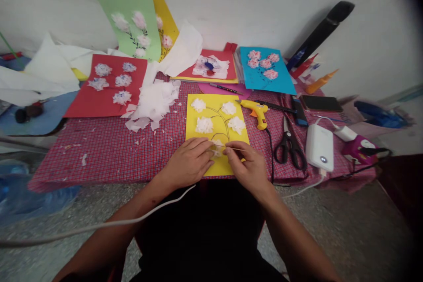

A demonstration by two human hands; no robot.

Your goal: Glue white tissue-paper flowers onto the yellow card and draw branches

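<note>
A yellow sheet (193,156) lies in front of me with white tissue-paper flowers (204,125) and thin drawn stems on it. My left hand (191,161) rests over the sheet's lower left, fingers stretched out, their tips beside the lowest tissue flower (217,147). In my right hand (247,164) a thin stick (235,148) is pinched between thumb and fingers. The stick reaches left across that flower toward my left fingertips. Part of the lowest flower is hidden by my fingers.
A yellow glue gun (257,112), black scissors (289,147) and a white power bank (320,147) lie at right. Torn white tissue (155,101) is piled at left. Finished-looking red (109,77), green (132,6) and blue (264,83) flower sheets stand behind. A white cable (99,224) crosses my left arm.
</note>
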